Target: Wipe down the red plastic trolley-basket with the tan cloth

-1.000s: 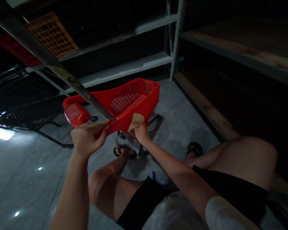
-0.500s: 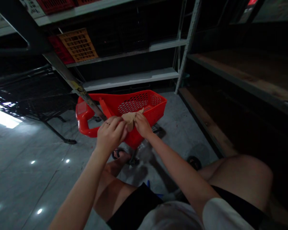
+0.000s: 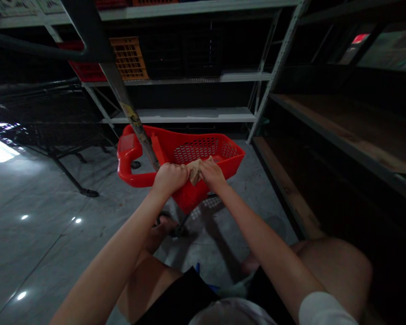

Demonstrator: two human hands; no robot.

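A small crumpled tan cloth point(image 3: 194, 173) stretches between my two hands at the near rim of a red plastic shopping cart point(image 3: 189, 198). My left hand point(image 3: 171, 178) is closed on the cloth's left end, knuckles up. Gripping the other end, my right hand point(image 3: 212, 175) has its fingers curled, and a tip of cloth pokes out above them. Both hands are over the cart's near side wall. The fingertips are mostly hidden.
A metal pole point(image 3: 135, 122) rises across the cart's left part. Behind stands a white rack point(image 3: 196, 115) holding red, yellow and black crates point(image 3: 130, 58). Wooden shelves point(image 3: 341, 131) line the right side. Dark wire carts point(image 3: 54, 131) stand at left.
The view has shifted, so the cart and hands appear slightly further right. My left hand has closed more tightly around the cloth, which looks more bunched up.
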